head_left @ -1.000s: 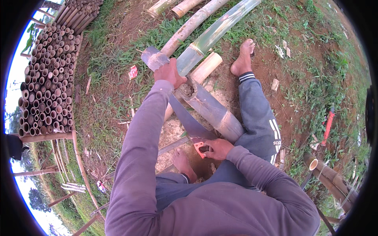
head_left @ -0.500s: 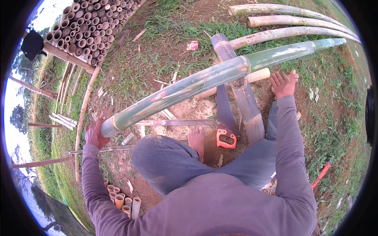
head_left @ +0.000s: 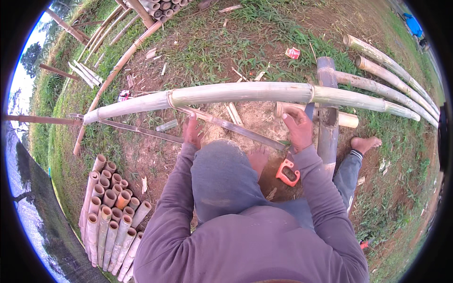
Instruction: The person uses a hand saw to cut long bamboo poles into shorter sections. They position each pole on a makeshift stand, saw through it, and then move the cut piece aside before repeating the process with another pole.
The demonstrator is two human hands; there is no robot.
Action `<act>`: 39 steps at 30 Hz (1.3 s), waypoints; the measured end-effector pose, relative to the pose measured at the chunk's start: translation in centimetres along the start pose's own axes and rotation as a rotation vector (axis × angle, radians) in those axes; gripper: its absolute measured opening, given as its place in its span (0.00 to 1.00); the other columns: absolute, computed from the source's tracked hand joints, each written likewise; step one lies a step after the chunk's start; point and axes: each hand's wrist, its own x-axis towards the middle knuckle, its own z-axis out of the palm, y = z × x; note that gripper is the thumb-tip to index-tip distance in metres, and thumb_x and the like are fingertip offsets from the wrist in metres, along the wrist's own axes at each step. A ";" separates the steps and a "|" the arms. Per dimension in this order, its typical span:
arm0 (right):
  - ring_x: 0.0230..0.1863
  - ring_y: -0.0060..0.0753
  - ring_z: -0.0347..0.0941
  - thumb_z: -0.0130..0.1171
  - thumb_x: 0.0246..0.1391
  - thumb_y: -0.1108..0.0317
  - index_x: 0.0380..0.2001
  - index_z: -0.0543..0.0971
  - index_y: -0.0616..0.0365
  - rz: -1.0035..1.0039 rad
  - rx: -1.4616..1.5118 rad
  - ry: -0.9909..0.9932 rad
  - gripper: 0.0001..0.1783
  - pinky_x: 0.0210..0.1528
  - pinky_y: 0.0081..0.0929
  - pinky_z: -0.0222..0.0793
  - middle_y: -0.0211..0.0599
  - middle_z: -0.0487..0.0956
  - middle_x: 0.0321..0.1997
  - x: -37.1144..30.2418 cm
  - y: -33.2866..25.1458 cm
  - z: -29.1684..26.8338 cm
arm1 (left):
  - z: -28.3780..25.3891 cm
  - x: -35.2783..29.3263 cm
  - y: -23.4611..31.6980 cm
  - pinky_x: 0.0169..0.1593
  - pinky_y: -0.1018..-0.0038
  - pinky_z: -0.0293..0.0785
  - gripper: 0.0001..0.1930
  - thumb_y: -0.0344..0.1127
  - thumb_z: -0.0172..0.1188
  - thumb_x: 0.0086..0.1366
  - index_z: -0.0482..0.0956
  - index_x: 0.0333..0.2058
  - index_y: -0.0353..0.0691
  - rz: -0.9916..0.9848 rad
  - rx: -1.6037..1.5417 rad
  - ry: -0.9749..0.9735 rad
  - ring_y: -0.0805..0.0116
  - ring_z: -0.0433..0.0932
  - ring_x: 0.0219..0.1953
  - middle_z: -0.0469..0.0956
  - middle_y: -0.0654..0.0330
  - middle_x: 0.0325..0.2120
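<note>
- Currently, from the head view, I see the pole (head_left: 240, 93) crossing above the log (head_left: 328, 142), left hand (head_left: 192, 132) and right hand (head_left: 300, 129) open near it; unheld, it could roll.
- Reaching carelessly past the saw (head_left: 281, 170) could cause a nick.

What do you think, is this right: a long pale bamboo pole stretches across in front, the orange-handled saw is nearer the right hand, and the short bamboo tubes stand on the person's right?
Not quite: the short bamboo tubes stand on the person's left, as the head view shows. The long pale bamboo pole and the orange-handled saw are as you say.
</note>
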 end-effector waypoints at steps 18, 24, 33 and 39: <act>0.79 0.48 0.57 0.82 0.39 0.58 0.74 0.63 0.45 -0.155 -1.724 0.035 0.58 0.80 0.61 0.45 0.36 0.64 0.76 16.3 -1.0 -22.6 | 14.5 9.7 3.4 0.71 0.41 0.62 0.33 0.55 0.68 0.68 0.70 0.63 0.40 -0.034 -0.528 0.090 0.43 0.72 0.65 0.71 0.50 0.63; 0.57 0.46 0.74 0.79 0.32 0.51 0.55 0.75 0.55 -0.630 -1.648 -0.174 0.44 0.75 0.60 0.51 0.37 0.79 0.51 14.5 -3.1 -21.1 | 10.1 9.2 4.5 0.64 0.39 0.70 0.31 0.54 0.67 0.68 0.71 0.61 0.41 0.064 -0.448 0.221 0.45 0.78 0.57 0.77 0.53 0.54; 0.52 0.42 0.76 0.82 0.31 0.50 0.57 0.77 0.53 -0.659 -1.410 -0.333 0.46 0.69 0.57 0.56 0.34 0.80 0.46 8.6 -1.0 -4.0 | -6.3 14.4 5.5 0.63 0.43 0.70 0.38 0.60 0.68 0.65 0.72 0.62 0.34 0.344 -0.207 0.671 0.47 0.78 0.59 0.78 0.46 0.55; 0.60 0.40 0.74 0.79 0.41 0.46 0.63 0.74 0.46 -0.439 -1.478 -0.141 0.45 0.69 0.59 0.57 0.33 0.79 0.55 8.7 1.8 -4.2 | -8.4 7.2 -2.7 0.63 0.51 0.74 0.51 0.64 0.75 0.57 0.61 0.65 0.32 -0.294 1.141 1.059 0.40 0.73 0.60 0.70 0.38 0.58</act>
